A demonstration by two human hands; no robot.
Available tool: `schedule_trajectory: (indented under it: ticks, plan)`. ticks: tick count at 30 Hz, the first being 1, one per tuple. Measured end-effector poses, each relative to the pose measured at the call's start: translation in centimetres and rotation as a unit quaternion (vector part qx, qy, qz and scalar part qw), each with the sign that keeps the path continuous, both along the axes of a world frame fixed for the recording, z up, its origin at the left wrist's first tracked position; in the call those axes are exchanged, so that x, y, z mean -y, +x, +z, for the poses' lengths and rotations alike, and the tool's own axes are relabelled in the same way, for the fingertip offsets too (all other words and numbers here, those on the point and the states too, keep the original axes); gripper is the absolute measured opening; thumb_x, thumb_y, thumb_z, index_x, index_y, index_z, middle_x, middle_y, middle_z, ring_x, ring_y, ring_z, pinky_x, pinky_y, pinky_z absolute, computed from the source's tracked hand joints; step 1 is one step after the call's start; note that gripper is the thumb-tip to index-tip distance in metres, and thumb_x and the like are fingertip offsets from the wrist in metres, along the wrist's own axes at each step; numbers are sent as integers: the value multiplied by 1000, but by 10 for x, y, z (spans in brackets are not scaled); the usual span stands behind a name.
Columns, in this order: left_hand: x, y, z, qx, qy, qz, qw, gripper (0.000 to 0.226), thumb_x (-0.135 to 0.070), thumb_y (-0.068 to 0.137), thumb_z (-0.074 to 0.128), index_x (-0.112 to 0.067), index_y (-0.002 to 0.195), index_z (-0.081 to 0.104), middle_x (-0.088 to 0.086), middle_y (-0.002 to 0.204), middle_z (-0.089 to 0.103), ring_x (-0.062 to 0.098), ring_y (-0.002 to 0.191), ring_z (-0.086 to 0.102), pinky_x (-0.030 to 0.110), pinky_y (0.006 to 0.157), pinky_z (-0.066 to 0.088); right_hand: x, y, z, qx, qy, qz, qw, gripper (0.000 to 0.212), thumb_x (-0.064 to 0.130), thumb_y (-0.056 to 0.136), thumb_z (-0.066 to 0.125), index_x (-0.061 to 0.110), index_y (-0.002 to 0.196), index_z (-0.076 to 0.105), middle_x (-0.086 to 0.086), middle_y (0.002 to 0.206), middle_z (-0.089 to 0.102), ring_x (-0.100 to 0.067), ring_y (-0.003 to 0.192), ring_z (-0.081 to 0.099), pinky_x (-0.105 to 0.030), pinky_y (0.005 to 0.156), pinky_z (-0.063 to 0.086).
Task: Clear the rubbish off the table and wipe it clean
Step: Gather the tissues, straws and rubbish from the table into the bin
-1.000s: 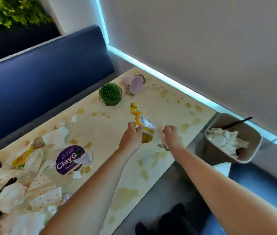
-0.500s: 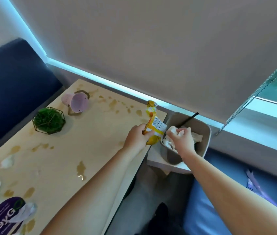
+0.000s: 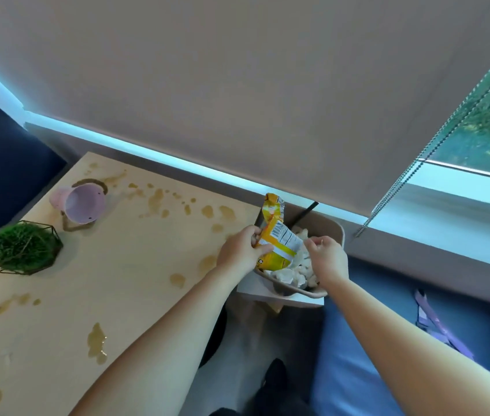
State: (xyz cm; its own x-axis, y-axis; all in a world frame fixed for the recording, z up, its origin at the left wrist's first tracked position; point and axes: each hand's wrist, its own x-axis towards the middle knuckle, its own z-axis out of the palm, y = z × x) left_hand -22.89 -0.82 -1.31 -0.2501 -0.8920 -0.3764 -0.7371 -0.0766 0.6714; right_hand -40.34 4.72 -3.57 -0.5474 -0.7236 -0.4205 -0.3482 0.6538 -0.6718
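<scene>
My left hand (image 3: 242, 250) grips a crumpled yellow snack wrapper (image 3: 278, 235) and holds it upright over the beige bin (image 3: 336, 234) just past the table's right end. My right hand (image 3: 326, 255) hovers above the bin beside the wrapper, fingers loosely curled, and I see nothing in it. Crumpled white tissues (image 3: 285, 276) fill the bin, and a black stick (image 3: 306, 211) pokes out at its back. The light wooden table (image 3: 123, 265) carries several brown spill stains (image 3: 97, 340).
A pink cup (image 3: 83, 202) lies on its side at the table's far end in a brown ring. A green plant in a wire holder (image 3: 23, 247) stands to its left. A blue seat (image 3: 358, 355) lies under my right arm, and a blind chain (image 3: 418, 163) hangs at right.
Both hands travelled right from over the table to the bin. The white tissue that my right hand held half a second ago is no longer in it. The view swung right.
</scene>
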Motion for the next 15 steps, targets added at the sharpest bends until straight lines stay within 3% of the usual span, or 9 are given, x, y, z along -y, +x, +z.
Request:
schedule_trajectory:
  ticks: [3, 9, 12, 15]
  plan:
    - [5, -19, -5, -2, 25, -34, 999, 32, -36, 92, 64, -25, 122, 57, -5, 106, 64, 14, 91, 62, 26, 76, 51, 4, -5, 4, 32, -20, -28, 999, 30, 40, 99, 45, 15, 103, 59, 5, 77, 59, -6, 67, 50, -25, 54, 34]
    - [5, -45, -21, -2, 72, -77, 994, 37, -32, 98, 55, -27, 135, 55, -3, 126, 65, 17, 109, 62, 35, 95, 50, 5, -15, 7, 130, -27, -27, 991, 18, 27, 95, 41, 16, 104, 51, 3, 87, 55, -15, 77, 50, -33, 67, 38]
    - [2, -51, -28, 13, 75, -79, 994, 46, -25, 98, 57, -26, 143, 48, -1, 131, 61, 20, 116, 58, 31, 95, 47, 6, -16, 5, 155, -21, -38, 987, 16, 16, 92, 37, 15, 108, 42, -1, 88, 49, -16, 74, 45, -34, 67, 37]
    - [0, -51, -31, 22, 58, -39, 997, 50, -25, 94, 61, -24, 142, 47, -1, 130, 58, 22, 114, 59, 38, 95, 50, 7, -16, 3, 162, -19, -51, 985, 16, 9, 93, 35, 14, 108, 36, -3, 84, 45, -15, 69, 43, -32, 63, 37]
